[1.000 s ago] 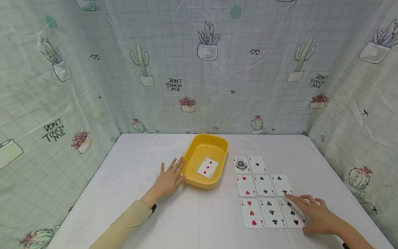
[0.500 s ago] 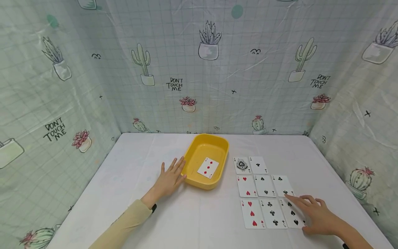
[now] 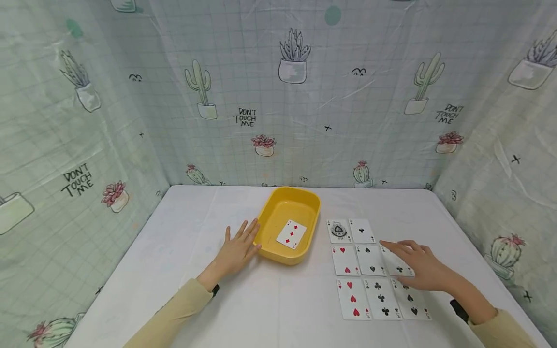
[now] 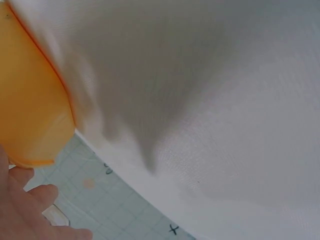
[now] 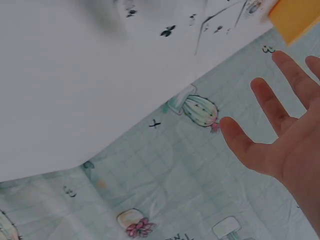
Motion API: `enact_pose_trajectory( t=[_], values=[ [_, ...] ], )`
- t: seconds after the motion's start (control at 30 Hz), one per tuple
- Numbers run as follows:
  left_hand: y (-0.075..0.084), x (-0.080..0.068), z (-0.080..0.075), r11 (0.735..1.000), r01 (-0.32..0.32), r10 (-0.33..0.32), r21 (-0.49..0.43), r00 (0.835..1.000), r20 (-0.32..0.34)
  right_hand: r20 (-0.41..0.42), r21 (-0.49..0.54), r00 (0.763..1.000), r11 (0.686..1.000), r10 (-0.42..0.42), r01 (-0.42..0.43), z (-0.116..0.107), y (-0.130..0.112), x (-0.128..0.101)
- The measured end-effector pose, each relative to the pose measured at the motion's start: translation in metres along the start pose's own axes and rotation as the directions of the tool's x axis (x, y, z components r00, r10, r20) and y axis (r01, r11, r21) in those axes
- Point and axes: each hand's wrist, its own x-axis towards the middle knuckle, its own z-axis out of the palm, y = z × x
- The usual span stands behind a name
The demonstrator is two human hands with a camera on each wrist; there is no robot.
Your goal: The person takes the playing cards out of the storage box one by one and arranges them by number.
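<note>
My left hand point(image 3: 233, 252) rests its outstretched fingers against the left rim of a yellow tray point(image 3: 285, 209); in the left wrist view the fingertips lie right at the tray's wall point(image 4: 32, 100). A three of diamonds point(image 3: 291, 234) lies face up in the tray. To the right, my right hand point(image 3: 419, 268) hovers over the two of clubs point(image 3: 393, 267), covering part of it, with fingers spread and holding nothing. The thumb is over the top of the three of spades point(image 3: 410, 302). From the right wrist view, that hand point(image 5: 295, 135) shows separated, loosely extended fingers.
Face-up cards lie in three rows right of the tray: ace of spades point(image 3: 338, 231) and ace of clubs point(image 3: 361, 230), two of hearts point(image 3: 345, 261) and two of spades point(image 3: 370, 259), three of hearts point(image 3: 353, 299) and three of clubs point(image 3: 382, 299). Printed cloth point(image 3: 261, 96) walls the white table.
My right hand has moved away from me and slightly left, off the three of spades to over the two of clubs. My left hand stays at the tray; the cards lie as before.
</note>
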Motion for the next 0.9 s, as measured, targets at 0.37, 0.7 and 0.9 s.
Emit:
enact_pose_trajectory(
  t=[0.37, 0.7, 0.9],
  values=[
    [0.002, 0.000, -0.003, 1.000, 0.010, -0.011, 0.006, 1.000, 0.023, -0.024, -0.022, 0.996, 0.996, -0.089, 0.089, -0.010, -0.017, 0.074],
    [0.002, 0.003, -0.004, 1.000, 0.012, -0.014, 0.023, 0.998, 0.054, -0.049, 0.050, 0.996, 0.996, -0.069, 0.071, -0.005, -0.039, 0.127],
    [0.002, 0.002, -0.004, 1.000, 0.015, -0.016, 0.027, 0.998, 0.055, -0.055, 0.070, 0.996, 0.995, -0.070, 0.073, 0.001, -0.054, 0.149]
  ],
)
